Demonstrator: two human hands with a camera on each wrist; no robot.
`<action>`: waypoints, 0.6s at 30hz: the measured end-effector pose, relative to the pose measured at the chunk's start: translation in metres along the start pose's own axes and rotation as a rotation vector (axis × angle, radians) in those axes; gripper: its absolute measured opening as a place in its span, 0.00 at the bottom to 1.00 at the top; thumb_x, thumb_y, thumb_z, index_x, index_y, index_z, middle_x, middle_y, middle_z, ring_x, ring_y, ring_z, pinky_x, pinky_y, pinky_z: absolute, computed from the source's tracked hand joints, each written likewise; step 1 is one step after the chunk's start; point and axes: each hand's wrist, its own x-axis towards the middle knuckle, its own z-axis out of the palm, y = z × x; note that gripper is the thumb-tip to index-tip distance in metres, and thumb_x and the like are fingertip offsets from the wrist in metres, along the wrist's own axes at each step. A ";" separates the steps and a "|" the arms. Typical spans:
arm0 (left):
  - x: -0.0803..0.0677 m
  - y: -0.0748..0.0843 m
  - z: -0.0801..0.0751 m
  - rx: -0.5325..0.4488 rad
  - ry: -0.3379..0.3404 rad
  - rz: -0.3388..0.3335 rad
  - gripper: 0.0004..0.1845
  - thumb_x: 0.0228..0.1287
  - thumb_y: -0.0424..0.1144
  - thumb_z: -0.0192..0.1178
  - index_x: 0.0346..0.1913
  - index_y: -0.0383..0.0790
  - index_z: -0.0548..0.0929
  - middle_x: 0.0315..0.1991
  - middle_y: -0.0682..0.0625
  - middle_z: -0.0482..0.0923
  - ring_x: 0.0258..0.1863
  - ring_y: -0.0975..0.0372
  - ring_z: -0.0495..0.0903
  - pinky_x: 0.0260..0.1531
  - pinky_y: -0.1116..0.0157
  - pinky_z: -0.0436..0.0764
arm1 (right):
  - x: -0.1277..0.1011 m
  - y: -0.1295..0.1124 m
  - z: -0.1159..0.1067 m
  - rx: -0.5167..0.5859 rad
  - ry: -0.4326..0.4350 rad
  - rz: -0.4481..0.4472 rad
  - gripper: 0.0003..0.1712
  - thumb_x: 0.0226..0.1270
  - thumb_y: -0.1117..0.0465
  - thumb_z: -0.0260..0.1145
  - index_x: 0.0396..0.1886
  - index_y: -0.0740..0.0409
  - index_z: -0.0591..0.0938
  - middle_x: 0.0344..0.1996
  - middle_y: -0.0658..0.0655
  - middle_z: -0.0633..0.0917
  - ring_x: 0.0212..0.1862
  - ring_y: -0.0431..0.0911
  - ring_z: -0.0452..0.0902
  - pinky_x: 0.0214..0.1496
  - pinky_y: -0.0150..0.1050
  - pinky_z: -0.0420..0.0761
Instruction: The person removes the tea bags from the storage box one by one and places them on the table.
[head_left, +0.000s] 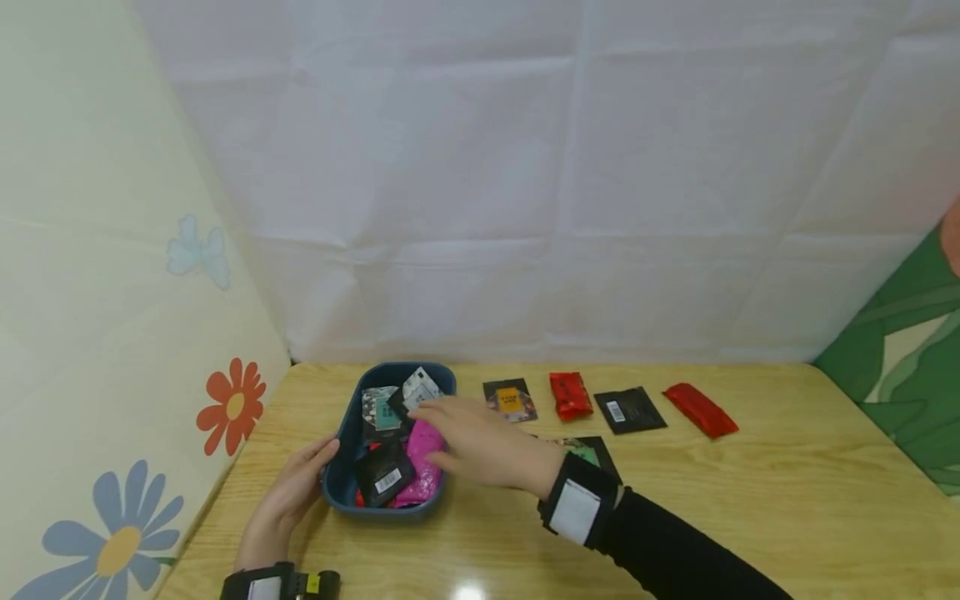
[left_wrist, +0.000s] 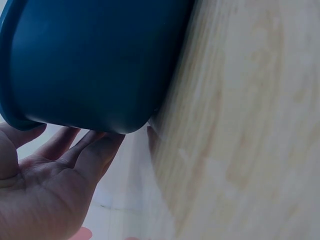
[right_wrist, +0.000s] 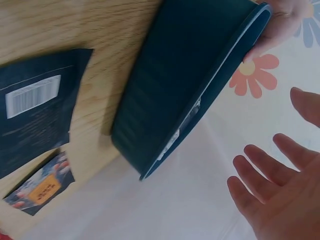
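Observation:
A dark blue plastic bin [head_left: 386, 512] sits on the left part of the table with several packets inside. Among these are a pink packet [head_left: 422, 479], a black packet with a barcode label [head_left: 386, 473] and a patterned packet with a teal label [head_left: 381, 414]. My left hand [head_left: 298, 483] touches the bin's left side; in the left wrist view its fingertips rest against the outer wall, the thumb at the rim. Over the bin's right edge hovers my right hand [head_left: 480, 442], holding nothing, its fingers spread apart in the right wrist view.
Right of the bin lie a packet with an orange label [head_left: 510, 401], a small red packet [head_left: 571, 396], a black packet [head_left: 630, 410] and a long red packet [head_left: 701, 410]. Another dark packet [head_left: 600, 454] is partly hidden behind my right wrist. A white sheet [head_left: 555, 208] stands behind.

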 end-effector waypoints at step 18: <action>-0.002 0.001 -0.002 0.005 -0.038 0.015 0.32 0.80 0.46 0.44 0.73 0.23 0.56 0.72 0.28 0.56 0.69 0.44 0.63 0.65 0.46 0.66 | 0.044 -0.059 0.029 -0.155 -0.140 -0.108 0.33 0.71 0.45 0.63 0.71 0.52 0.71 0.67 0.52 0.74 0.68 0.44 0.67 0.70 0.39 0.66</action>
